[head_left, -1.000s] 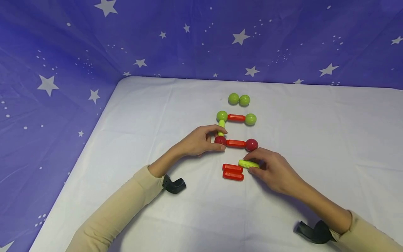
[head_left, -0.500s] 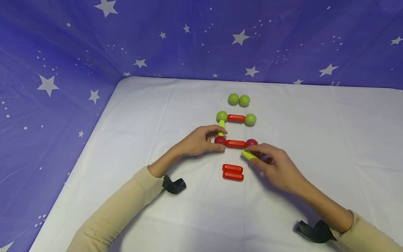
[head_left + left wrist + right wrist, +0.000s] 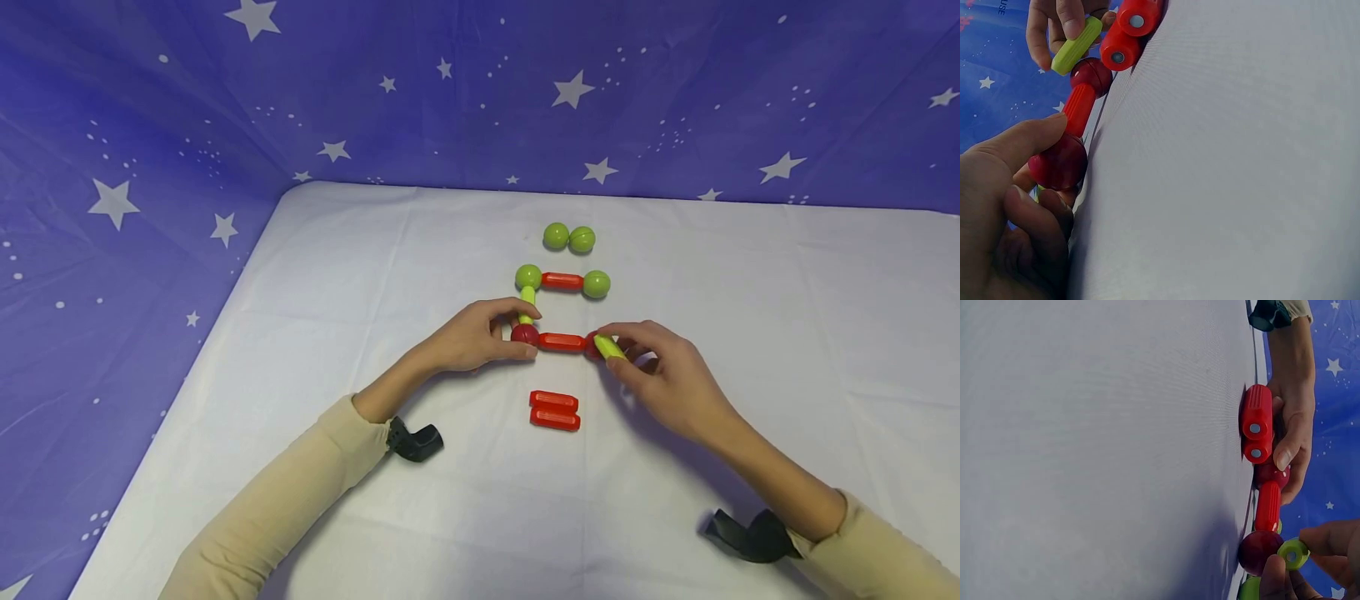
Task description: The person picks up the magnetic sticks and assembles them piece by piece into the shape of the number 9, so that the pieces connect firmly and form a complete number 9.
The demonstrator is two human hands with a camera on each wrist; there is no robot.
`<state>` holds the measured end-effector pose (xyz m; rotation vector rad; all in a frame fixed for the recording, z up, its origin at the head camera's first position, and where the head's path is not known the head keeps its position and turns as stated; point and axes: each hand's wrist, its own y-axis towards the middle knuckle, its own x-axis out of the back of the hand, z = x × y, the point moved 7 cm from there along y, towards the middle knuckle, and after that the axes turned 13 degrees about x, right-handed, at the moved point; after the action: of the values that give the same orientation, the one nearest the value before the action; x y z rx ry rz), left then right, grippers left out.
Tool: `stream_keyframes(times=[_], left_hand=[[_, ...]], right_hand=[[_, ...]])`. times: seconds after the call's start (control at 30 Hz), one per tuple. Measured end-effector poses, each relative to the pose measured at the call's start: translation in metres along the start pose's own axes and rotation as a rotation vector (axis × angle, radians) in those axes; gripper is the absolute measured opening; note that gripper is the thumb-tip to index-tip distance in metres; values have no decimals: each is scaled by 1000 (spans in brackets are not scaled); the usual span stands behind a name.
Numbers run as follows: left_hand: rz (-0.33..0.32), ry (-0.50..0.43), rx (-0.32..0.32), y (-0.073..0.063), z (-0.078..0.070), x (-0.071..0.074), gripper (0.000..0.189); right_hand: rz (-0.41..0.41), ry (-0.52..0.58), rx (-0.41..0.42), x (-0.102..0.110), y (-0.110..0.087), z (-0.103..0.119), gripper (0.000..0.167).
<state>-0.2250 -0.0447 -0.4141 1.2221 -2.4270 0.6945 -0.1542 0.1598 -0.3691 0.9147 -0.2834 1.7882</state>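
In the head view my left hand [image 3: 468,337] holds the left dark red ball [image 3: 524,334] between thumb and fingers. A red magnetic rod [image 3: 562,342] links it to the right dark red ball [image 3: 1260,551]. My right hand [image 3: 675,379] pinches a yellow-green magnetic rod [image 3: 610,347], tilted, overlapping that right ball. The right wrist view shows the rod's metal-tipped end facing the camera, beside the ball. Behind, a second yellow-green rod [image 3: 528,296] runs from the left red ball to a green ball [image 3: 528,277], joined by a red rod [image 3: 562,282] to another green ball [image 3: 596,284].
Two loose red rods [image 3: 555,410] lie side by side in front of the assembly. A pair of green balls [image 3: 569,238] sits behind it. Black curved pieces [image 3: 415,441] stick out at both sleeve cuffs. White cloth [image 3: 375,250] covers the table; a starry blue backdrop [image 3: 480,100] stands behind.
My right hand has lifted the yellow-green rod from beside the two loose red rods and carried it away from me to the right red ball, turning it. My left hand has stayed put.
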Motion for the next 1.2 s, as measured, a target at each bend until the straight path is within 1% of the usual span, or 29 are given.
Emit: stream_keyframes(times=[0.23, 0.37, 0.5, 0.87, 1.0, 1.2], left_hand=[[-3, 3, -5, 0, 0, 1, 44], [-4, 6, -2, 0, 0, 1, 44], [-6, 3, -7, 0, 0, 1, 44], [-3, -7, 0, 1, 1, 0, 44], [-2, -7, -4, 1, 1, 0, 44], [3, -3, -8, 0, 0, 1, 44]], right_hand=[[-34, 0, 39, 3, 3, 0, 39], [-67, 4, 46, 8, 7, 0, 36], [-96, 3, 34, 13, 14, -1, 31], [-185, 23, -6, 15, 33, -12, 31], [-188, 27, -17, 13, 37, -17, 33], [-155, 39, -42, 7, 39, -21, 33]])
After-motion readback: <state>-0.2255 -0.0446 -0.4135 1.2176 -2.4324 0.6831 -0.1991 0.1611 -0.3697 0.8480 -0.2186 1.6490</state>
